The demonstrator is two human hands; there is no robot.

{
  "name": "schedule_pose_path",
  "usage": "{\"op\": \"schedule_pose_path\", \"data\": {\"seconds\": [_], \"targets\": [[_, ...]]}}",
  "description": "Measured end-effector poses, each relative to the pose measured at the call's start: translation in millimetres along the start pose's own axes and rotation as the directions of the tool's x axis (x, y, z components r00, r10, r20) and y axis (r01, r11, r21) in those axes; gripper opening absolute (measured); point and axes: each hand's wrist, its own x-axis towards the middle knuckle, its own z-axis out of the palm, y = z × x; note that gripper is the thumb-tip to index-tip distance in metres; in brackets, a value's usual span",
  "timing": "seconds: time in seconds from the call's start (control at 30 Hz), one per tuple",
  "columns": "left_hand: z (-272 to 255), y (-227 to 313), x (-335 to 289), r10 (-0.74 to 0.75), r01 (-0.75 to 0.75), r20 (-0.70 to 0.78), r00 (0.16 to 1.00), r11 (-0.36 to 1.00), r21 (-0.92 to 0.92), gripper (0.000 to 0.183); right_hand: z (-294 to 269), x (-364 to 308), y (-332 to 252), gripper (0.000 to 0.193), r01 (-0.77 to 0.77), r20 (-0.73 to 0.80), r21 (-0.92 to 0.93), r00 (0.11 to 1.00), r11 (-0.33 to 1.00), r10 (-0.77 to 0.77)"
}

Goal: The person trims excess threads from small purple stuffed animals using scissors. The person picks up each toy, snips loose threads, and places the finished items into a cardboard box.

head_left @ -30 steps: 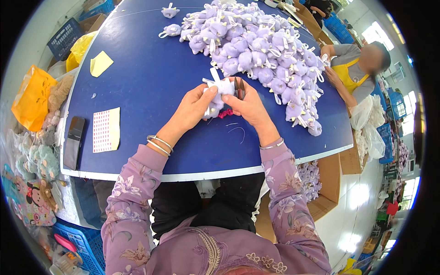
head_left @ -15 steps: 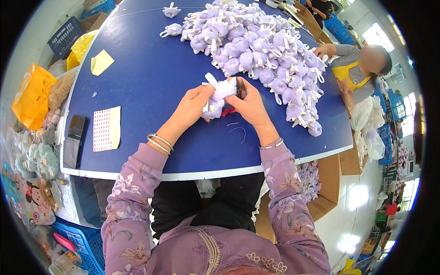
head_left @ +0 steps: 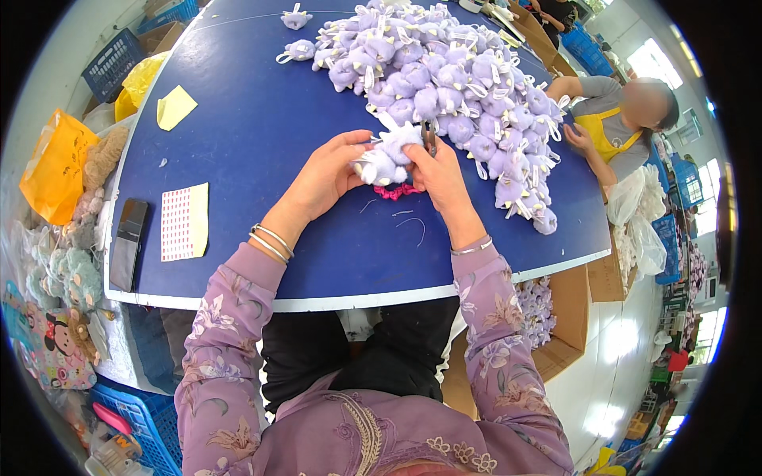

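Observation:
Above the blue table I hold a small lilac plush toy (head_left: 386, 157) with a white loop and pale tips. My left hand (head_left: 329, 176) cups its left side, fingers partly spread around it. My right hand (head_left: 441, 176) pinches its right side between thumb and fingers. Dark thread snips (head_left: 430, 136) stick up from that same hand, their handles hidden by my fingers. Just below the toy lies a crimson scrunchie-like band (head_left: 395, 192), and loose white threads (head_left: 411, 226) rest on the table nearer me.
A big heap of similar plush toys (head_left: 429, 79) covers the far right of the table (head_left: 254, 103). At left lie a dark phone (head_left: 129, 242), a sticker sheet (head_left: 184, 222) and a yellow paper (head_left: 175, 107). Beyond the right edge sits a co-worker (head_left: 607, 119); below, a cardboard box (head_left: 567, 317) holds more toys.
The plush toy has been turned and shifted slightly right. My left hand has loosened and spread its fingers. More of the crimson band shows. The co-worker's hands have moved.

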Motion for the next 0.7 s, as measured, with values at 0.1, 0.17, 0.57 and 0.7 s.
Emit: {"op": "schedule_pose_path", "data": {"seconds": [0.1,0.17,0.57,0.7], "targets": [[4.5,3.4,-3.9,0.04,-0.044,0.052,0.998,0.996,0.075,0.052,-4.6,1.8,2.0,0.021,-0.006,-0.016,0.018,1.0,1.0,0.006],[8.4,4.4,-4.9,0.045,-0.05,0.049,0.998,0.991,0.121,0.055,-5.1,1.9,1.9,0.019,0.004,-0.02,0.024,1.0,1.0,-0.004],[-2.8,-1.8,-1.3,0.257,-0.272,0.087,0.962,0.897,0.349,0.046,0.6,0.4,0.3,0.022,0.041,0.089,0.035,0.995,0.999,-0.044],[2.4,-4.7,-4.9,0.218,-0.214,0.055,0.974,0.824,0.525,0.045,1.2,-1.5,-1.8,0.024,0.034,0.085,-0.033,0.996,0.999,-0.032]]}}
